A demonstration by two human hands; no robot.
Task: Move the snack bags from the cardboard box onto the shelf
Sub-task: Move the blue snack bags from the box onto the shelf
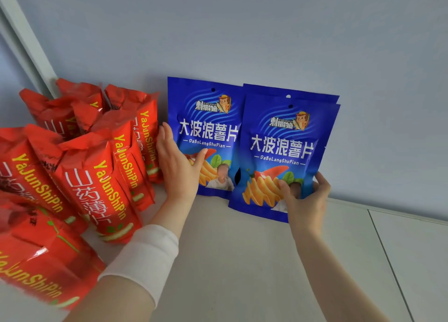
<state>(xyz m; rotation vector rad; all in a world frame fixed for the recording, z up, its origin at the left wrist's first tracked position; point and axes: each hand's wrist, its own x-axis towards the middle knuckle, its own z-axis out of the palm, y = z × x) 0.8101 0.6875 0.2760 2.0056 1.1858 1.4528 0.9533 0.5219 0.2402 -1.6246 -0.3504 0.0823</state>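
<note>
Blue snack bags stand upright on the white shelf [242, 261] against the wall. One blue bag [206, 118] leans at the back; my left hand [178, 166] grips its lower left edge, thumb across the front. A second blue bag [281, 149] stands in front and to the right, with another blue bag [327, 98] showing just behind it. My right hand [305, 195] pinches the front bag's lower right corner. The cardboard box is out of view.
Several red snack bags [101, 185] stand packed together on the shelf's left side, close to my left wrist. A white upright post [26, 45] rises at the back left. A seam [388, 261] crosses the shelf to the right.
</note>
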